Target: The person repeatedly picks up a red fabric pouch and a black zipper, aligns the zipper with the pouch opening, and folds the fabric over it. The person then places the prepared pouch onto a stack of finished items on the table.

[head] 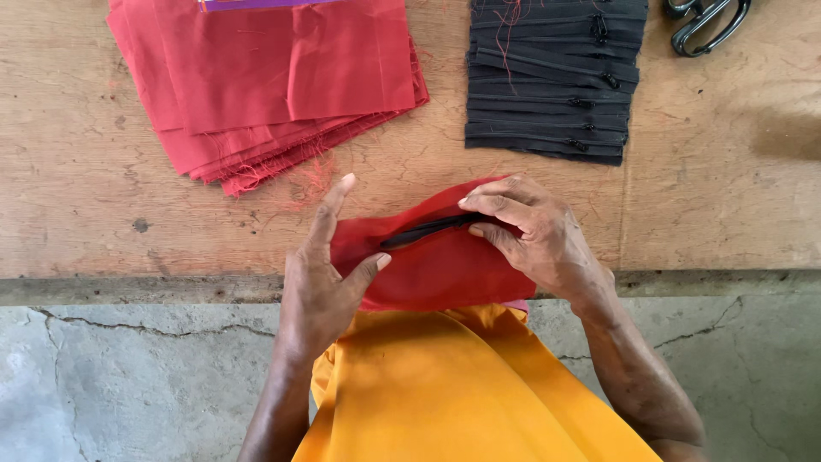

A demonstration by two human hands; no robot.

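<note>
While pinched from both ends, red cloth (436, 265) with black zipper (428, 229) between each hand's grip.

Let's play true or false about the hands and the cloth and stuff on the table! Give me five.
1. Both hands hold a red cloth with a black zipper in it. True.
2. The left hand holds the scissors. False: the scissors lie at the table's far right corner, untouched.
3. A pile of red cloth pieces lies on the table's left side. True.
4. The stack of zippers is white. False: it is black.
5. The right hand rests flat on the bare table. False: its fingers press on the red cloth by the zipper.
</note>
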